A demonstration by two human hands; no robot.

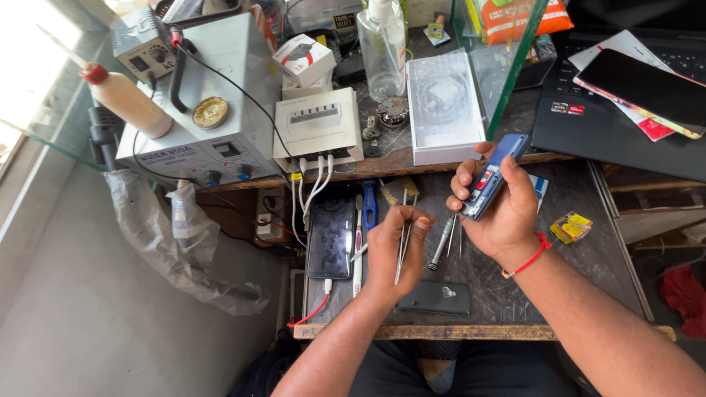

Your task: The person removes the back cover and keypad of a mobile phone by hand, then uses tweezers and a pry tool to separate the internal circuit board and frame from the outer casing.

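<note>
My left hand [397, 246] pinches a pair of thin metal tweezers [403, 242], held upright over the dark worktop [581, 257]. My right hand [496, 209] grips a small blue phone [494, 176] with its back opened, showing red and white parts inside. The tweezers are a little left of the phone and not touching it. A black phone [331, 235] lies flat on the bench left of my left hand, with a cable at its lower end. A dark back cover [434, 298] lies near the front edge below my hands.
A grey rework station [213, 95] and a white multi-port charger [318, 125] stand on the raised shelf. A clear plastic box [443, 103], a spray bottle [384, 48], a laptop [625, 117] bearing a phone [647, 88], and loose screwdrivers [441, 242] surround the hands.
</note>
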